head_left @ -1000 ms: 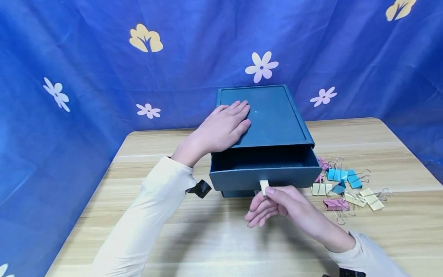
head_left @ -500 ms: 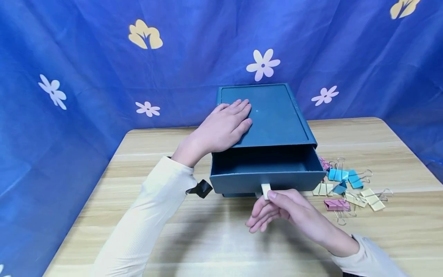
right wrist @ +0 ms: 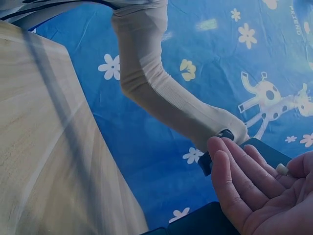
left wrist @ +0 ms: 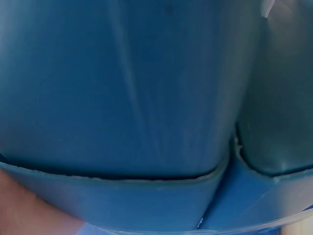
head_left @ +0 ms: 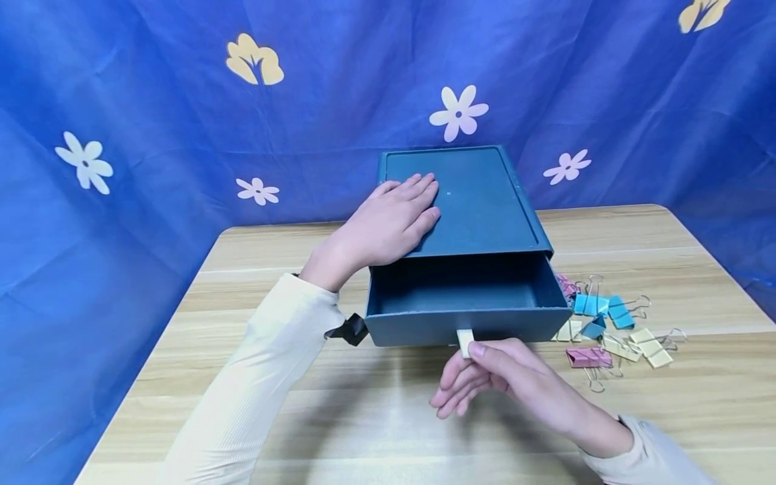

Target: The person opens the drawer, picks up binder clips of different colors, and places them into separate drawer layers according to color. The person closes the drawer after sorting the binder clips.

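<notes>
Pinching a small cream pull tab (head_left: pixel 465 340) between thumb and forefinger, the right hand (head_left: pixel 500 377) sits nearest the viewer above the wooden table (head_left: pixel 376 417), its other fingers loosely curled beneath. The tab is fixed to the front wall of a dark teal drawer (head_left: pixel 467 316), which stands pulled well out of its box and shows a bare interior. Just right of the drawer lies a scatter of binder clips (head_left: pixel 612 327) in pink, blue and pale yellow. Farther back, the left hand (head_left: pixel 388 225) rests flat on the lid of the teal box (head_left: pixel 479 202), fingers straight and together, pressing on its left part. Behind the table hangs a blue cloth (head_left: pixel 182 101) printed with white and yellow flowers.
</notes>
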{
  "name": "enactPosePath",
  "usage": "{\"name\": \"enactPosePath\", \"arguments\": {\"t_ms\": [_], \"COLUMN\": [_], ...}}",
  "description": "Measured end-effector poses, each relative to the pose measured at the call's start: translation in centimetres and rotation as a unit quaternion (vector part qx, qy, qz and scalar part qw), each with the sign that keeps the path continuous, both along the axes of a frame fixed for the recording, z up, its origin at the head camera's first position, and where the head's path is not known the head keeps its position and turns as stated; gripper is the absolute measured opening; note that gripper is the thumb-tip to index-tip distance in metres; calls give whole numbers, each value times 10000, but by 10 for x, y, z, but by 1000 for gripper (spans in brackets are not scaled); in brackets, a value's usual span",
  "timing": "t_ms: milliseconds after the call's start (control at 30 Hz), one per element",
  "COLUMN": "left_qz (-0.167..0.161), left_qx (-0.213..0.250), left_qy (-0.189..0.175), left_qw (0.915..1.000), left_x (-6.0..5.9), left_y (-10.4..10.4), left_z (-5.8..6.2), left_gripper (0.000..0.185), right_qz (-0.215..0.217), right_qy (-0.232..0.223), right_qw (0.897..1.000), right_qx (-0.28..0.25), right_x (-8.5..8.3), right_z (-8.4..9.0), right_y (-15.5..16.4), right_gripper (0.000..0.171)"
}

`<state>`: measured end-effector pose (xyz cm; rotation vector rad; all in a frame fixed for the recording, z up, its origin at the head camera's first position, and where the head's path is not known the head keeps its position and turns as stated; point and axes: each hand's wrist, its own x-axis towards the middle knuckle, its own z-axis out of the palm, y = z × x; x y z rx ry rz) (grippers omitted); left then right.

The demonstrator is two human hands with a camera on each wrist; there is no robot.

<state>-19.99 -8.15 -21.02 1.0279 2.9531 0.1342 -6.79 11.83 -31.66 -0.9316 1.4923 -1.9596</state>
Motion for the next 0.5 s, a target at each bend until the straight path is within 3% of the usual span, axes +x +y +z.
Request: {"name": "enactPosePath", "arguments": {"t_ms": [500], "left_qz": [-9], "left_qx": [36], "left_qy": [2], "left_qw": [10000], "left_x": [2], "left_y": [0], "left_z": [1], "left_gripper": [54], "right_qz": [252], "right_qy": [-121], "right_qw": [9995], "right_qx": [-132], "right_x": [15], "right_z": [0], "right_y": [1], "right_gripper": [48]}}
